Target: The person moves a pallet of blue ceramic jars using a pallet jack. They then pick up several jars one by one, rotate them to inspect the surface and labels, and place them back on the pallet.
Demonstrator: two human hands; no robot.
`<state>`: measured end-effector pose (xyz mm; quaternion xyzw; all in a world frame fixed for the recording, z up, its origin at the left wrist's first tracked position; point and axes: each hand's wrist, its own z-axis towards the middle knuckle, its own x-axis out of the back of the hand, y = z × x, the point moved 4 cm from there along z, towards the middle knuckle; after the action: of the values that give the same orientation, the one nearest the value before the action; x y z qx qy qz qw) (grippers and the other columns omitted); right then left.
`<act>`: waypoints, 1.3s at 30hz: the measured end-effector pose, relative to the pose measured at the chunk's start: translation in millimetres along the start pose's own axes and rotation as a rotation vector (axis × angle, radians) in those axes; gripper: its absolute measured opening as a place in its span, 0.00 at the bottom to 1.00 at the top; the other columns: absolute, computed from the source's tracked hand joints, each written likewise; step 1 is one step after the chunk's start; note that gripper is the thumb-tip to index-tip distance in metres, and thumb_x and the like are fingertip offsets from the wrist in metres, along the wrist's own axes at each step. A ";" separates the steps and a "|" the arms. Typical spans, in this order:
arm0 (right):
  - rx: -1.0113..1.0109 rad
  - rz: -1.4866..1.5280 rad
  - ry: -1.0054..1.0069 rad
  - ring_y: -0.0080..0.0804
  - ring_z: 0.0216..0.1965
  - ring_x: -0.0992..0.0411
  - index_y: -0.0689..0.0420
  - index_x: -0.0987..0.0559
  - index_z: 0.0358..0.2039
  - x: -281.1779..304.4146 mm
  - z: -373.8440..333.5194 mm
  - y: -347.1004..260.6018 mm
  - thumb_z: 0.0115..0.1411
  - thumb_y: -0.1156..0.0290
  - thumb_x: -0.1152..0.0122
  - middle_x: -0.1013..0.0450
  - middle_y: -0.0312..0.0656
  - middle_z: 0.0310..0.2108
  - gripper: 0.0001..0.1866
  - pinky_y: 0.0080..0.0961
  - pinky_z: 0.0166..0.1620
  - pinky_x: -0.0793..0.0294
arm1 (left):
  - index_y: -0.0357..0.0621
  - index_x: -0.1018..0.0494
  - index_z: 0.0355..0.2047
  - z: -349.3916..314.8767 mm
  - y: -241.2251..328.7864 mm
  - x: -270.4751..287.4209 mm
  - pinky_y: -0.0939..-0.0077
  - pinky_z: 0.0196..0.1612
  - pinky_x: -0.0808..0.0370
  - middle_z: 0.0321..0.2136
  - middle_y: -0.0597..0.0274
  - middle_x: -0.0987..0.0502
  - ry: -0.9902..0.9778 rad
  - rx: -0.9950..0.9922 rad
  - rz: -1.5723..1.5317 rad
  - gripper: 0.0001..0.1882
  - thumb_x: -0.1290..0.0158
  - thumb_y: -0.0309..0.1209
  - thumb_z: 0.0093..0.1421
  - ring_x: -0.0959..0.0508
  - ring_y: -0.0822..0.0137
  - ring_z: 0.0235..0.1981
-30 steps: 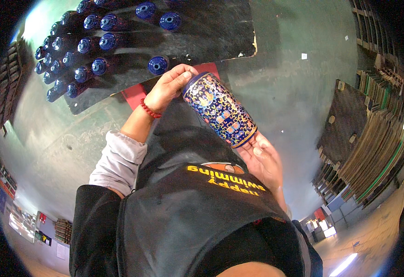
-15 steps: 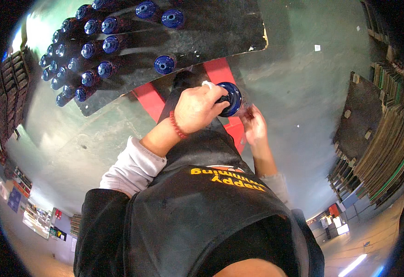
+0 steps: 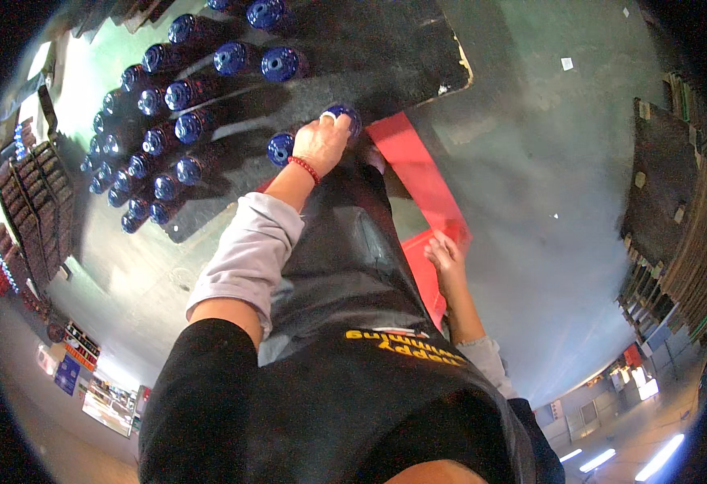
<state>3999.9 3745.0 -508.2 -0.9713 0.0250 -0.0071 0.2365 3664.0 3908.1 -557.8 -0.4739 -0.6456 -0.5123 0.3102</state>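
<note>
The scene sits in a round fisheye frame with a black surround; straight edges, such as the stacked shelving at the right rim, bow strongly outward. Light is moderate and cool, giving the smooth grey-green floor (image 3: 531, 161) a soft sheen without hard glare. Bright strip lamps burn white at the lower right rim, and small lit patches glow at the lower left. The rows of glossy blue round-topped vases (image 3: 176, 129) carry small highlights and throw long dark shadows across the dark flat board (image 3: 386, 48) beneath them. The middle is fairly sharp; detail smears and darkens toward the rim. The black apron in the foreground is dim and soft.
</note>
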 end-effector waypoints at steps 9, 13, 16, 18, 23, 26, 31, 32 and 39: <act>-0.080 -0.024 0.040 0.24 0.41 0.30 0.68 0.37 0.59 -3.8 8.1 12.5 0.61 0.63 0.40 0.31 0.40 0.47 0.31 0.24 0.47 0.28 | 0.49 0.34 0.39 13.2 -25.4 -21.5 0.54 0.34 0.23 0.32 0.46 0.25 -0.150 0.151 0.055 0.13 0.49 0.41 0.60 0.21 0.46 0.32; -0.058 -0.081 0.029 0.26 0.41 0.29 0.67 0.34 0.58 -11.3 5.5 12.5 0.62 0.63 0.41 0.31 0.40 0.43 0.29 0.24 0.47 0.28 | 0.49 0.34 0.49 25.8 -41.1 13.1 0.56 0.40 0.23 0.40 0.42 0.28 -0.068 0.231 -0.065 0.22 0.47 0.44 0.58 0.23 0.45 0.40; -0.028 -0.055 -0.001 0.26 0.41 0.28 0.66 0.34 0.58 -14.2 5.9 11.2 0.62 0.64 0.41 0.31 0.39 0.43 0.28 0.25 0.47 0.27 | 0.50 0.33 0.49 57.6 -82.5 54.0 0.53 0.40 0.25 0.39 0.43 0.29 0.280 0.302 -0.007 0.23 0.43 0.39 0.55 0.25 0.44 0.38; -0.026 -0.019 -0.010 0.26 0.40 0.28 0.66 0.34 0.58 -15.9 8.0 9.4 0.61 0.65 0.40 0.31 0.38 0.42 0.28 0.25 0.47 0.27 | 0.48 0.36 0.50 79.4 -104.5 57.0 0.56 0.40 0.24 0.40 0.42 0.30 0.198 0.369 0.101 0.24 0.43 0.39 0.57 0.24 0.45 0.40; -0.035 -0.052 0.020 0.24 0.39 0.28 0.66 0.33 0.58 -21.2 14.3 -0.9 0.61 0.67 0.40 0.30 0.36 0.40 0.27 0.24 0.46 0.27 | 0.42 0.37 0.45 98.6 -133.3 42.8 0.59 0.35 0.21 0.40 0.40 0.29 0.042 0.445 0.116 0.21 0.45 0.41 0.59 0.21 0.45 0.35; -0.027 -0.044 0.018 0.22 0.38 0.31 0.67 0.33 0.57 -23.7 18.9 -9.5 0.62 0.67 0.42 0.30 0.35 0.40 0.26 0.22 0.45 0.31 | 0.41 0.37 0.42 96.8 -136.5 41.6 0.57 0.32 0.21 0.39 0.39 0.28 0.064 0.428 0.121 0.20 0.46 0.41 0.59 0.20 0.44 0.31; 0.202 -0.116 -0.064 0.26 0.41 0.28 0.63 0.34 0.60 -38.1 34.6 -53.8 0.62 0.72 0.43 0.29 0.37 0.41 0.26 0.26 0.50 0.28 | 0.42 0.34 0.38 78.7 -118.2 76.8 0.57 0.32 0.22 0.37 0.41 0.27 0.103 0.306 0.025 0.16 0.47 0.41 0.60 0.21 0.45 0.32; 0.203 -0.149 -0.047 0.27 0.42 0.28 0.63 0.35 0.60 -43.5 38.0 -67.7 0.62 0.72 0.44 0.29 0.37 0.42 0.26 0.26 0.51 0.28 | 0.42 0.33 0.38 65.7 -107.9 95.8 0.58 0.33 0.23 0.36 0.42 0.26 0.212 0.192 -0.024 0.15 0.45 0.39 0.58 0.21 0.46 0.32; 0.648 -0.136 -0.289 0.31 0.56 0.36 0.62 0.37 0.63 -141.7 21.0 -212.2 0.59 0.76 0.42 0.39 0.44 0.57 0.30 0.28 0.58 0.36 | 0.40 0.32 0.41 -49.8 -57.6 190.6 0.86 0.24 0.33 0.27 0.72 0.30 0.252 0.351 -1.237 0.08 0.48 0.25 0.62 0.30 0.78 0.23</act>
<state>3868.6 3950.1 -429.6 -0.8364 -0.0767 0.1068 0.5321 3538.0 3915.1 -396.0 0.1063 -0.8317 -0.5349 0.1044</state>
